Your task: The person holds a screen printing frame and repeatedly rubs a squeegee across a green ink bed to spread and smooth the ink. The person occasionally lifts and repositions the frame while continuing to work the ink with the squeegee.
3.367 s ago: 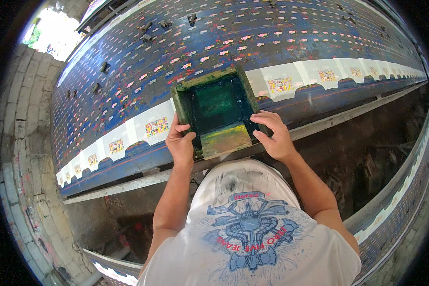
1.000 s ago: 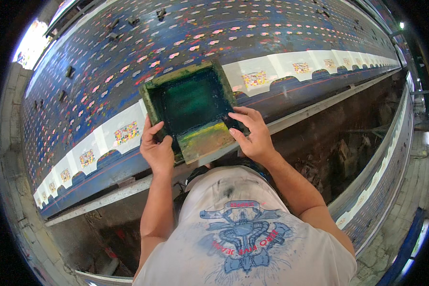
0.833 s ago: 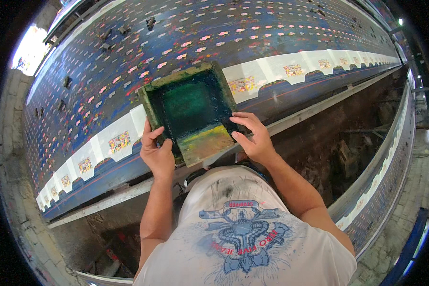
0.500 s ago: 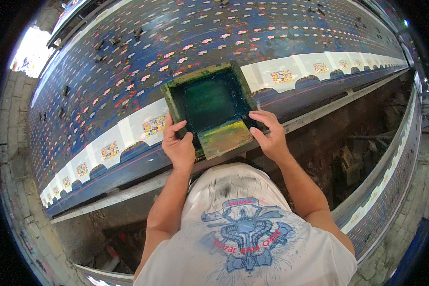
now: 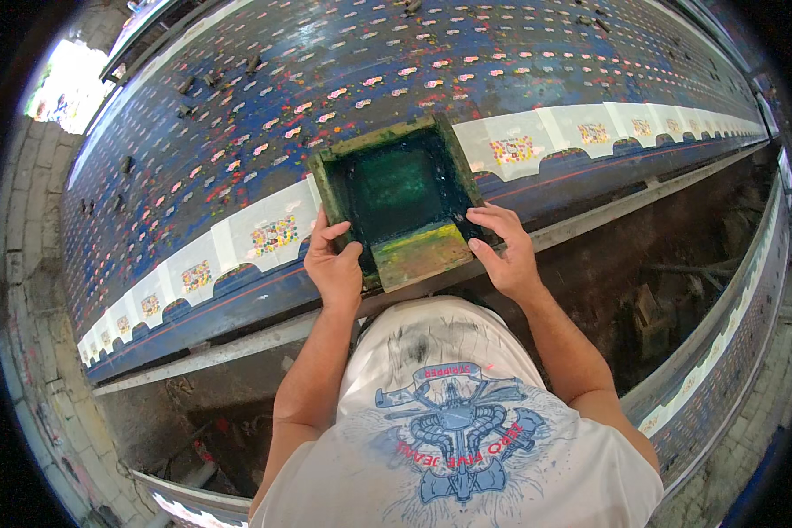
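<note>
My left hand (image 5: 334, 268) grips the near left corner of a square wooden screen-printing frame (image 5: 380, 136), its fingers curled around the side. My right hand (image 5: 508, 253) grips the near right corner, thumb apart from the fingertips. Dark green ink coats the recessed screen (image 5: 394, 189) inside the frame. A flat board (image 5: 422, 257), stained yellow and green, spans the frame's near end between my hands. The frame lies over or just above a row of white cut pieces (image 5: 524, 172) along the table's near edge; the part of the row under it is hidden.
Multicoloured prints (image 5: 275, 236) mark the white pieces on both sides. The long table (image 5: 264, 145) bears many rows of small pale patches and several dark lumps (image 5: 253, 64). A rail (image 5: 603, 211) runs along its near edge. Behind me stands another table (image 5: 708, 427) with white pieces.
Both hands and the frame have shifted slightly right along the row of white pieces. My hold on the frame looks the same. The view has turned a little.
</note>
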`<state>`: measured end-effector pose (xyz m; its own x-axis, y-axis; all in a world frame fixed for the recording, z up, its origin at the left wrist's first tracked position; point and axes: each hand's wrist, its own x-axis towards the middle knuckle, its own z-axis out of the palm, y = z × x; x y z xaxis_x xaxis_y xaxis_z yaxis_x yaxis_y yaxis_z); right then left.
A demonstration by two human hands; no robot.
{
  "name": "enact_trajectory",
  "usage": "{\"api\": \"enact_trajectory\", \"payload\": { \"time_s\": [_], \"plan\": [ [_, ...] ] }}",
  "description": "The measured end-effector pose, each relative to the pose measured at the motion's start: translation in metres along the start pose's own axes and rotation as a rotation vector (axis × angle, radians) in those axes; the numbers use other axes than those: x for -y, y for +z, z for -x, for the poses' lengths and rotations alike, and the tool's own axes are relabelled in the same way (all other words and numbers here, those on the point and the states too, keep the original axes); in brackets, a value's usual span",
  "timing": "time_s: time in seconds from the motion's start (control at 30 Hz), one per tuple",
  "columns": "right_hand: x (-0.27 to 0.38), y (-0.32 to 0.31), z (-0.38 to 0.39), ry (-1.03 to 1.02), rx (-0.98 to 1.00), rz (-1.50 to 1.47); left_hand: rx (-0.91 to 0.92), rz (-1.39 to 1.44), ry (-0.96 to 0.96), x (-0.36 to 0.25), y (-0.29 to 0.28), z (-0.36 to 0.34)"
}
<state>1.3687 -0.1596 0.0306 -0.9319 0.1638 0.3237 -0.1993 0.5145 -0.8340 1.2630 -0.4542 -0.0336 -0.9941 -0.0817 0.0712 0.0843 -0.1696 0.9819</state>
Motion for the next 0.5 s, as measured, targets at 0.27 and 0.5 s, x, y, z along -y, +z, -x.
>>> {"api": "enact_trajectory", "payload": {
  "time_s": [0.27,0.5],
  "plan": [
    [-0.001,0.000,0.000,-0.010,0.004,0.055,0.012,0.019,-0.014,-0.002,0.001,0.000],
    [0.030,-0.003,-0.008,-0.323,0.186,0.395,-0.017,0.025,-0.041,-0.004,0.004,0.002]
  ]
}}
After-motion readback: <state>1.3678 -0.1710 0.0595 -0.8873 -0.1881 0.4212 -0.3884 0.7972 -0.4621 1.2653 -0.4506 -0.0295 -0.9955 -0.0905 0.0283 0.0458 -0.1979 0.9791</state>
